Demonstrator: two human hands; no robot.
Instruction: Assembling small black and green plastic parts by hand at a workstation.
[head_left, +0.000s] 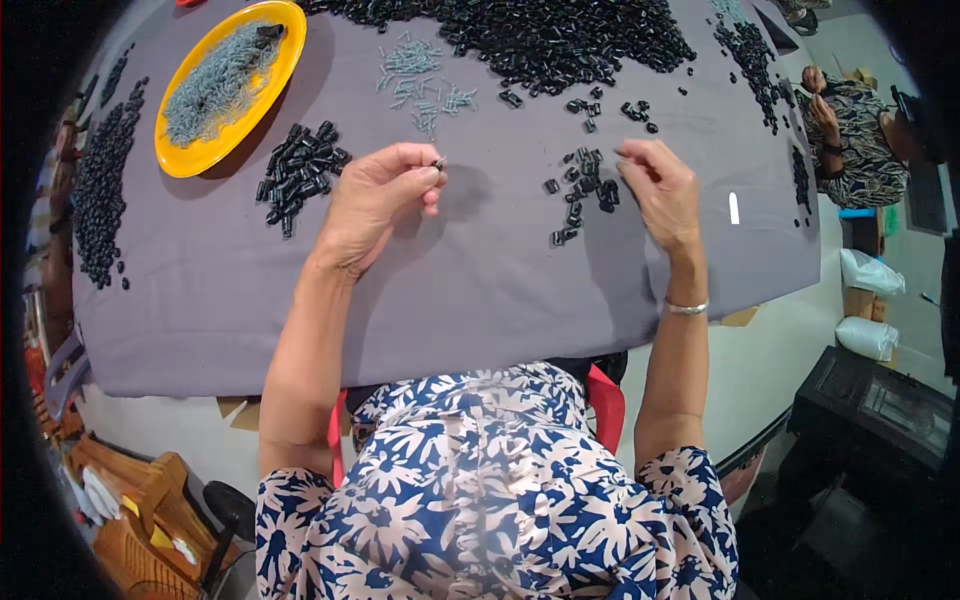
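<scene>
My left hand (385, 200) is raised over the middle of the cloth. Its thumb and forefinger pinch a small dark piece (438, 164) with a bit of grey at its top; the fingers cover most of it. My right hand (662, 192) hovers at the right edge of a loose cluster of short black plastic pieces (585, 180). Its thumb and forefinger are bent and slightly apart, with nothing visible between them. Left of my left hand lies a heap of assembled-looking black pieces (300, 172). Thin grey pin-like parts (412, 72) are scattered beyond that hand.
A yellow plate (172, 158) holds many grey parts at the far left. A big black pile (560, 40) spreads across the back of the grey cloth (480, 290); further black piles (103, 190) line both sides. Another person's hand (825, 115) shows at the far right.
</scene>
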